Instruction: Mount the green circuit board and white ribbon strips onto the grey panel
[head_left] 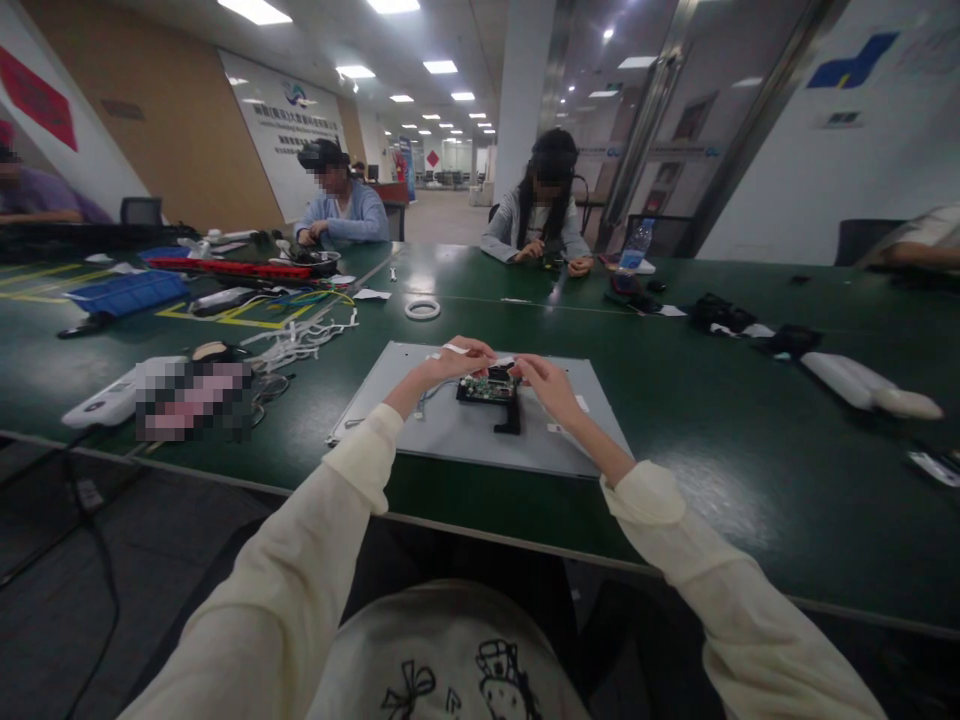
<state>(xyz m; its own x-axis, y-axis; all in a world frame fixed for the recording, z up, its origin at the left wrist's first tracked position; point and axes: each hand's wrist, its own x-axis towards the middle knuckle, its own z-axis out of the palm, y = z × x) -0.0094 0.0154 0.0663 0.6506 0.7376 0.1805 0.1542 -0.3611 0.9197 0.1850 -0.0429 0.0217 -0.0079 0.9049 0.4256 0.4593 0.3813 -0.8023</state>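
Observation:
Over a light grey panel (pixel 405 375), both of my hands meet above a green circuit board (pixel 484 388) set in a black bracket (pixel 509 420). My left hand (pixel 459 362) reaches in from the left, its fingertips closed at one end of a small white piece (pixel 504 361). At the other end, my right hand (pixel 546 384) pinches with thumb and forefinger. The piece is too small to name. A grey cable (pixel 422 402) lies left of the board, and small white labels (pixel 581 403) sit right of it on the panel.
On the green table (pixel 712 410) are a white ring (pixel 422 310), a tangle of white cables (pixel 307 340) and a blue tray (pixel 127 292) at left. A water bottle (pixel 636 248) stands at the far right. Two co-workers (pixel 536 215) sit across the table.

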